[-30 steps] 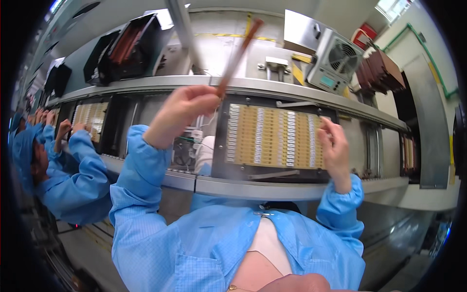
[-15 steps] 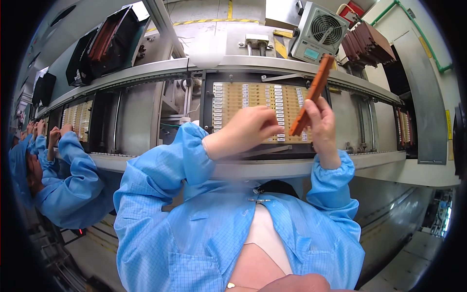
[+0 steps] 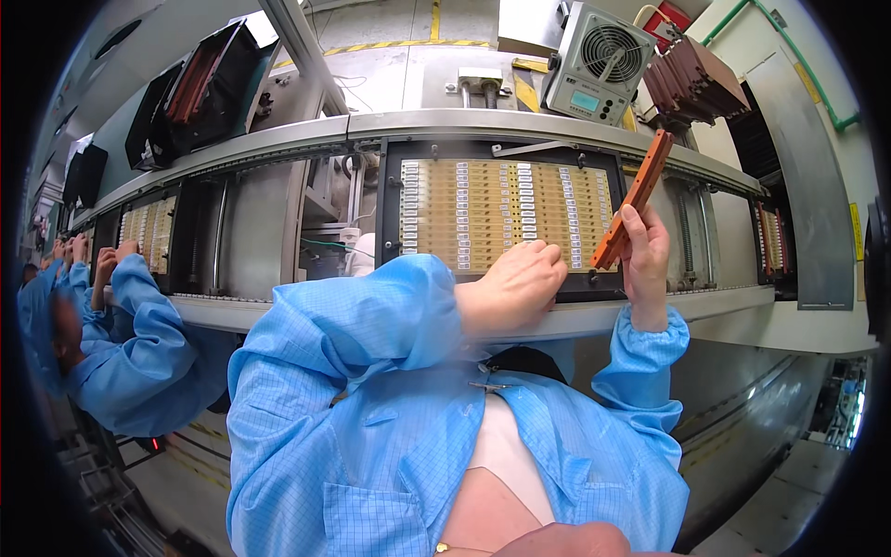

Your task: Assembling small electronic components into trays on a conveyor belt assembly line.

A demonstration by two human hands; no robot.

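A circuit board panel [image 3: 478,209] with rows of yellowish strips and small white parts lies in a black frame [image 3: 393,213] in front of me. My left hand [image 3: 518,286] is at the panel's near edge, knuckles up and fingers curled; whatever is under the fingertips is hidden. In my right hand [image 3: 647,265] is a long orange-brown bar [image 3: 640,197], gripped near its lower half between thumb and fingers. The bar slants up to the right, above the right side of the frame.
Conveyor rails [image 3: 687,148] run left to right past the frame. Beyond them stands a grey fan unit [image 3: 599,65], with a stack of brown plates [image 3: 696,79] beside it. Black bins [image 3: 209,79] sit at far left. Another person in a blue smock [image 3: 130,348] works on my left.
My left hand has moved from above the panel toward its near edge, to the right. The right hand and bar have shifted right, uncovering more of the panel. A pale shape beyond the rail is gone.
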